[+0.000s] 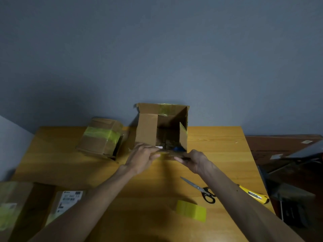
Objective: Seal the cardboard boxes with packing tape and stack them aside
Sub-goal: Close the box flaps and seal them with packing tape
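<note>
An open cardboard box (148, 130) stands at the middle of the wooden table (218, 145), its flaps up and its inside showing. My left hand (141, 158) grips the box's near flap at the left. My right hand (195, 161) holds the same near flap at the right. A box sealed with yellow-green tape (100, 137) lies to the left. A roll of yellow-green tape (191, 210) lies on the table near me. Something blue and white shows inside the open box.
Scissors (201, 189) with black handles lie right of centre, partly under my right forearm. A yellow utility knife (253, 194) lies near the table's right edge. Two more boxes (22, 205) sit at the near left, one with a shipping label. Dark clutter stands right of the table.
</note>
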